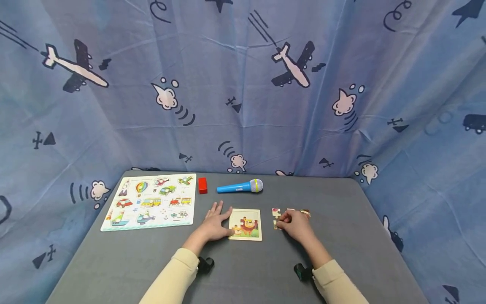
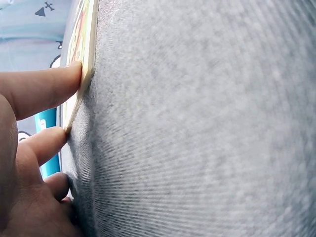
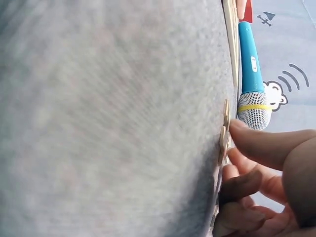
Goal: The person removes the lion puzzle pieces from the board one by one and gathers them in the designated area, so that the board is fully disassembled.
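A small square jigsaw board (image 1: 245,239) lies on the table, partly filled with pieces showing a bear. My left hand (image 1: 213,226) rests at its left side, fingers spread. In the left wrist view, the thumb (image 2: 54,86) presses on the board's rim and the index fingertip touches its corner. To the right of the board, my right hand (image 1: 297,226) is over several loose puzzle pieces (image 1: 276,213), with thumb and fingers curled at a puzzle piece (image 1: 276,224). The right wrist view shows the thumb (image 3: 256,143) against the wooden pieces' edges. Some pieces are hidden beneath this hand.
Behind the board lies a blue toy microphone (image 1: 239,186), with a red block (image 1: 203,185) to its left. A large vehicle picture board (image 1: 149,202) covers the table's left part. A patterned curtain (image 1: 243,84) hangs behind the grey table (image 1: 247,278).
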Demonstrator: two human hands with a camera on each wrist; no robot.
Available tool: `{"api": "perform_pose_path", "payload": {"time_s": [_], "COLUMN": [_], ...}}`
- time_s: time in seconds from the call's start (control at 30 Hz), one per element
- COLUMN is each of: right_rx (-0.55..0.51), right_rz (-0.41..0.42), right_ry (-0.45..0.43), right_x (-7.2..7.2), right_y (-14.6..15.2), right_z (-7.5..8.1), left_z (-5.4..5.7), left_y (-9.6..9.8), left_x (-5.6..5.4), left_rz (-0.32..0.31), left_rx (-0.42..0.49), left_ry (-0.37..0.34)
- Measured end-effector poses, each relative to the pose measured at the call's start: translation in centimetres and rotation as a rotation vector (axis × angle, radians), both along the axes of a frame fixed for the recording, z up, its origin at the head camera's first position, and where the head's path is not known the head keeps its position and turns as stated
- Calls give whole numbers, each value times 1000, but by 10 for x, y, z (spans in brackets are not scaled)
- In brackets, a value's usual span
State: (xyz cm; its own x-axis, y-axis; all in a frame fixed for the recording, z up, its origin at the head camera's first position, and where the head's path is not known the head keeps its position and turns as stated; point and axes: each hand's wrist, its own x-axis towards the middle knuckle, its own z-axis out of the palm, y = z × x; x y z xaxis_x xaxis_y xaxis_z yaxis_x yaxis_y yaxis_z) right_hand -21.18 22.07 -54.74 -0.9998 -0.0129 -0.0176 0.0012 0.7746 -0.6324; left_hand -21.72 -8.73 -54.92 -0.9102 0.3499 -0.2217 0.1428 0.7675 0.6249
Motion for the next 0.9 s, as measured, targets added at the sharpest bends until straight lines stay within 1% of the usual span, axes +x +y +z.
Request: {"api": "perform_pose_path", "payload": {"time_s": [0.1,0.23,0.4,0.53,0.73,0.9], "right_rx": [-28,-66,-84,-89,-143,-140], "right_rz": [-9,-25,-6,17,54,86], "right_ry": [-9,-21,-3,21,16,-1], "right_x": [-1,-2,-3,-3,-5,-7], "right_y": [-3,-11,-24,-36,-52,-66], "right_z": [4,12,25,32,35,34], "left_z": [1,1,1,1,2,1], "left_y": [-1,-1,-1,-1,0,-1], "left_x": [0,1,1,1,1,1], "left_rz": [3,0,-3,-7,-9,-10], "left_rx": [2,-7,-18,-19,-17,-18], "left_ry": [0,-2,-4,1,4,17]}}
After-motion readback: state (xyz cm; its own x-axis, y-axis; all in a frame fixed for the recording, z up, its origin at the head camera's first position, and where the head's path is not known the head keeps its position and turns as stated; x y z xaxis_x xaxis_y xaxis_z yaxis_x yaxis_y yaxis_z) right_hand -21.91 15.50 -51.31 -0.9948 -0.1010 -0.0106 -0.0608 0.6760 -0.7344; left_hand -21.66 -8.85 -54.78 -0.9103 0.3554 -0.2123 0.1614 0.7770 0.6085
